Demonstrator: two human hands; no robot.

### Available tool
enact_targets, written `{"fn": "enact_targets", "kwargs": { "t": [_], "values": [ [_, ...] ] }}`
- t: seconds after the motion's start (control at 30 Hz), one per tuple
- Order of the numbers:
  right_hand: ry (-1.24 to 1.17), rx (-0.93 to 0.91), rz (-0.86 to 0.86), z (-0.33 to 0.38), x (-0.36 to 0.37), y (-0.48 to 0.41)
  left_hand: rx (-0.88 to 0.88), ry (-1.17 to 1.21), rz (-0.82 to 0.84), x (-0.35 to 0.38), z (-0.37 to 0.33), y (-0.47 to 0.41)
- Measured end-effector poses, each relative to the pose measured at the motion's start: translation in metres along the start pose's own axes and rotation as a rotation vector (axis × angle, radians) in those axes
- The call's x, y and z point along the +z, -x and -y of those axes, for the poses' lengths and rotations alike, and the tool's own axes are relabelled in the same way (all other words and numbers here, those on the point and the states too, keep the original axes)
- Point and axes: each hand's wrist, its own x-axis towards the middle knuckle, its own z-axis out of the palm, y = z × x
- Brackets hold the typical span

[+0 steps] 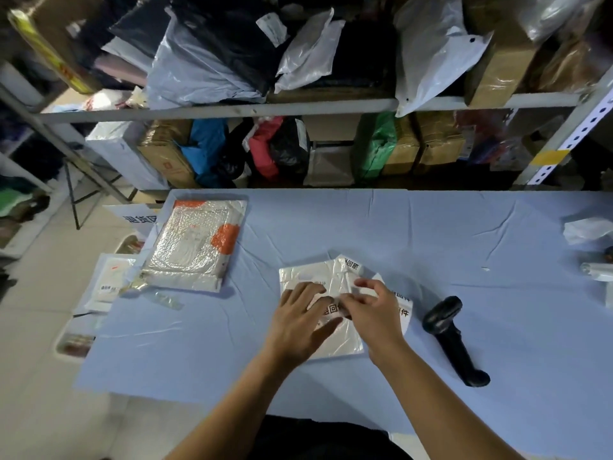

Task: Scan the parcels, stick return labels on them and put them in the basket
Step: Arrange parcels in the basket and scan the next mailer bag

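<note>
A white plastic parcel [308, 277] lies flat in the middle of the blue table [464, 234]. My left hand [300, 322] rests flat on it with fingers spread. My right hand [371, 312] pinches a white return label [331, 309] with black characters against the parcel's top. A sheet of more labels [403, 305] sticks out from under my right hand, and another label [351, 264] curls up at the parcel's far edge. A black handheld scanner [452, 336] lies on the table to the right. A bubble mailer with orange patches [195, 244] lies at the table's left.
Off the table's left edge, on the floor, a basket [74, 345] holds white parcels [109, 283]. Shelves [232, 109] packed with bags and cartons stand behind the table. A white bag [587, 229] and a small roll [597, 272] sit at the right edge.
</note>
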Motion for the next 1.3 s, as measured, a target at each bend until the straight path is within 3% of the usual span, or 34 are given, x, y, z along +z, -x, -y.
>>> {"fn": "enact_targets", "kwargs": {
  "t": [0.03,0.1,0.13,0.2,0.27,0.47,0.6,0.67,0.83,1.13,1.3],
  "values": [
    [0.004,0.005,0.007,-0.004,0.001,0.000,-0.084,-0.008,0.103,-0.005,0.002,0.004],
    [0.021,0.004,0.016,-0.012,0.002,0.001,-0.444,0.160,0.280,-0.013,0.001,0.008],
    [0.025,0.004,0.028,-0.016,0.004,0.002,-0.679,0.386,0.280,-0.015,-0.003,0.009],
    [0.025,0.001,0.055,-0.026,0.008,0.005,-1.058,0.819,0.121,-0.013,-0.004,0.011],
    [0.060,0.000,0.066,-0.036,0.012,0.007,-1.181,0.866,0.036,-0.010,0.004,0.017],
    [0.150,0.014,0.013,-0.060,0.025,0.008,-1.174,0.791,0.143,-0.002,0.015,0.032],
    [0.205,0.020,-0.015,-0.069,0.033,0.006,-1.360,0.966,0.182,0.009,0.022,0.040],
    [0.280,0.004,-0.042,-0.073,0.037,0.004,-1.374,0.975,0.177,0.015,0.025,0.044],
    [0.501,-0.101,-0.095,-0.085,0.051,-0.001,-1.251,0.800,0.244,0.030,0.033,0.049],
    [0.666,-0.110,-0.110,-0.102,0.065,-0.009,-1.189,0.702,0.307,0.043,0.050,0.061],
    [1.003,-0.138,-0.024,-0.109,0.069,-0.014,-1.009,0.522,0.395,0.052,0.049,0.064]
  ]
}}
